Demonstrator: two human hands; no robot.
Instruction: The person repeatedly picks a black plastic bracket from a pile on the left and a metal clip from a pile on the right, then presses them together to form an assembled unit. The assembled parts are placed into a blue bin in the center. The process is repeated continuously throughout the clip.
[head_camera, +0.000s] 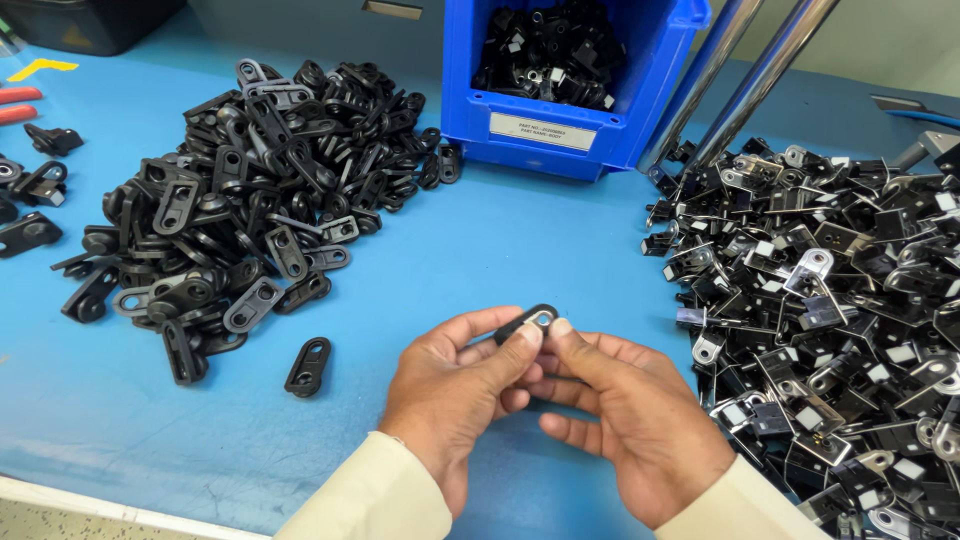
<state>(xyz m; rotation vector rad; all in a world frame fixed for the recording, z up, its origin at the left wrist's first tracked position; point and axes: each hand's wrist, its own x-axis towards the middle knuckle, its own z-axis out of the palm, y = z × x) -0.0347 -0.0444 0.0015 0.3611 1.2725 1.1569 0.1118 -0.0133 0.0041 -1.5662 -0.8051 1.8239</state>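
My left hand (455, 395) and my right hand (630, 410) meet low in the middle of the view, above a blue table (520, 250). Both pinch one small black part with a slotted loop (533, 321) between thumbs and fingertips; its loop end sticks up above my fingers. A big heap of black slotted plastic links (250, 170) lies to the left. To the right spreads a heap of black and silver metal clips (840, 300). One loose black link (308, 366) lies on the table just left of my left hand.
A blue bin (560, 110) with more black parts stands at the back centre. Two shiny metal tubes (735, 75) slant up behind the right heap. A few stray black parts (35, 185) and red handles (18, 103) lie at the far left edge.
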